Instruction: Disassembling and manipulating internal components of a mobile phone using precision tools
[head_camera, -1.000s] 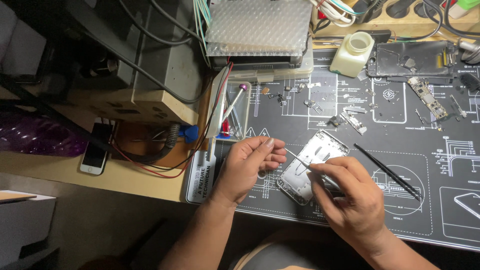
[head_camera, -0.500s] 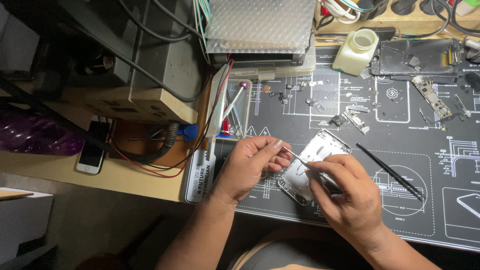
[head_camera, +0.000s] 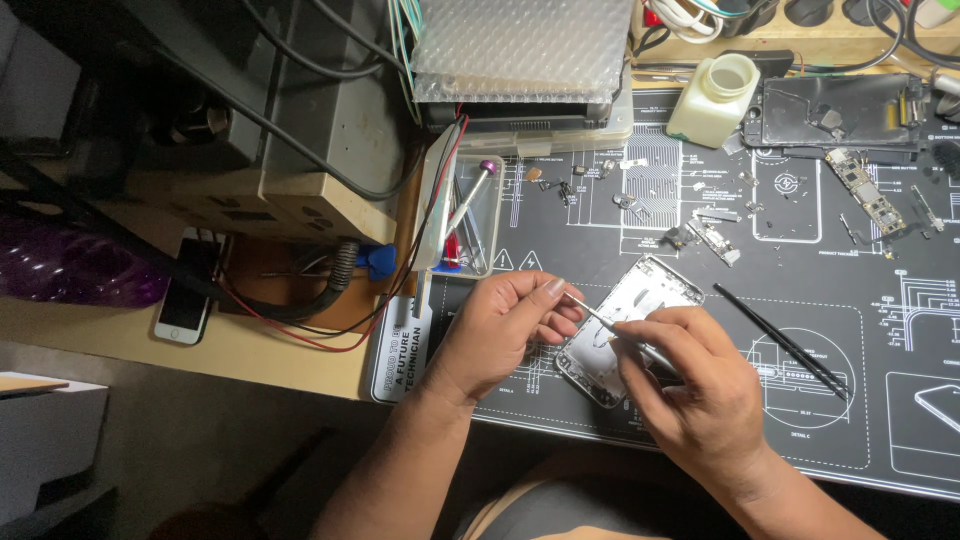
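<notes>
Silver metal phone housing (head_camera: 622, 322) lies open-side up on the black printed repair mat (head_camera: 900, 400), tilted diagonally, between the two hands near the mat's front edge. Right hand (head_camera: 700, 395) rests over the housing's lower right part — fingers curled narrow, pinched on thin silver metal tweezers (head_camera: 600, 320) whose tips run up-left across the housing. Left hand (head_camera: 500, 335) sits just left of the housing; thumb and forefinger are drawn close together at the tweezer tips, whether on a small part cannot be told. Long black tweezers (head_camera: 785, 342) lie loose on the mat to the right of the housing, apart from both hands. White plastic bottle (head_camera: 715, 97) stands at the mat's far edge. Small green circuit board (head_camera: 865, 190) lies near the far right — untouched.
</notes>
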